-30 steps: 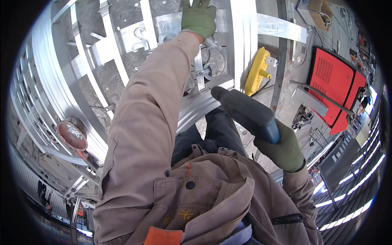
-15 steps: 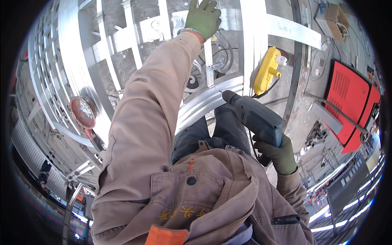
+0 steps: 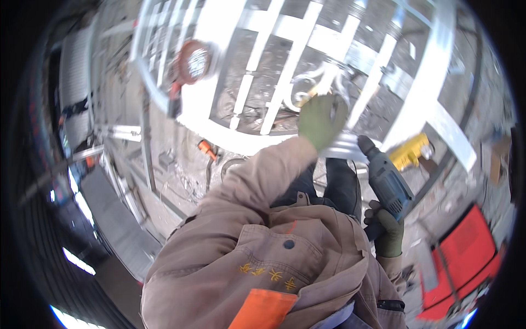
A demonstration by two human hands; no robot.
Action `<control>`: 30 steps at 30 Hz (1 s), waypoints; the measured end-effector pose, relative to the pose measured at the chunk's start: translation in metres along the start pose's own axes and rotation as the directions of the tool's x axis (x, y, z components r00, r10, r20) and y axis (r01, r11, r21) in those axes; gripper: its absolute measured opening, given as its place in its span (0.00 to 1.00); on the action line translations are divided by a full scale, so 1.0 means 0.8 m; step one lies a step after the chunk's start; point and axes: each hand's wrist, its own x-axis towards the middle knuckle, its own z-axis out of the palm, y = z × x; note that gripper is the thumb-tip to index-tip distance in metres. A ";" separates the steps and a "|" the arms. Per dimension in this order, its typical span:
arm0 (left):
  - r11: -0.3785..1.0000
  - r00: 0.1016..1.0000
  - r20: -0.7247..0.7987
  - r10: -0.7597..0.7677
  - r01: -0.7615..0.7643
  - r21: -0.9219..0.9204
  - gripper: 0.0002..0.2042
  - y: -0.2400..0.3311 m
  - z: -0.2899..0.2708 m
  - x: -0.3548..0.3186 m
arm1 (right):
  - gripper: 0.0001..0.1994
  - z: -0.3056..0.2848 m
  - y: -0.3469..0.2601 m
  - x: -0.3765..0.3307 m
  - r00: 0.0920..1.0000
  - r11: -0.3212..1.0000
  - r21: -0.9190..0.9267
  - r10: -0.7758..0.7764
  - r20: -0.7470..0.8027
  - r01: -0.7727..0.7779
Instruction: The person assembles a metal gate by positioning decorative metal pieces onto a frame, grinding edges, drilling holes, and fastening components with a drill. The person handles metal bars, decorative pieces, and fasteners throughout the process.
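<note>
In a green glove, my right hand [image 3: 388,233] is wrapped round the handle of a dark blue-grey power drill [image 3: 388,181], whose chuck points forward and left toward the frame's near rail. My left hand [image 3: 323,119], also green-gloved, is over the near end of the pale metal barred frame [image 3: 235,137]. It is beside a curled scroll ornament [image 3: 293,93] set among the bars. Motion smears the left fingers, so their grip does not show. A reddish-brown round dish [image 3: 194,61] holding small shiny pieces sits on the frame's left rail.
A yellow power strip [image 3: 408,152] lies right of the drill, beside the frame. Farther right is a red panelled machine cover [image 3: 466,257], with a cardboard box [image 3: 498,159] above it. An orange-and-black tool [image 3: 206,149] lies on the floor left of my left forearm.
My left hand has drawn back from the far bars to the frame's near end. The view has swung left, shifting the scene rightward. The drill stays in my right hand.
</note>
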 end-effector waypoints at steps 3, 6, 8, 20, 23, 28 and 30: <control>0.857 0.803 0.426 -0.416 0.503 -0.111 0.19 0.032 -0.111 -0.107 | 0.24 0.012 0.001 0.038 0.981 0.997 -0.064 -0.017 0.193 0.030; 0.595 0.666 0.640 -0.383 0.708 -0.381 0.23 0.052 -0.152 -0.201 | 0.26 0.104 -0.008 0.054 0.941 0.976 -0.204 -0.002 0.337 0.075; 0.339 0.535 0.802 -0.266 0.831 -0.442 0.32 0.050 -0.185 -0.190 | 0.21 0.160 0.007 0.073 0.589 0.463 -0.432 -0.276 0.760 0.774; 0.611 0.592 0.319 -0.741 0.790 -0.047 0.34 -0.270 -0.409 -0.274 | 0.28 0.526 0.131 0.112 0.673 0.166 -0.674 0.069 0.736 0.720; 0.668 0.633 0.273 -0.724 0.743 0.048 0.34 -0.374 -0.426 -0.282 | 0.24 0.643 0.112 0.113 0.684 -0.032 -0.688 -0.090 0.724 0.725; 0.691 0.641 0.284 -0.713 0.711 0.130 0.34 -0.487 -0.404 -0.282 | 0.18 0.839 0.124 0.216 0.458 -0.612 -0.441 -0.141 0.878 0.657; 0.706 0.642 0.314 -0.700 0.687 0.170 0.35 -0.507 -0.394 -0.278 | 0.20 0.891 0.134 0.272 0.396 -0.707 -0.335 -0.083 0.914 0.623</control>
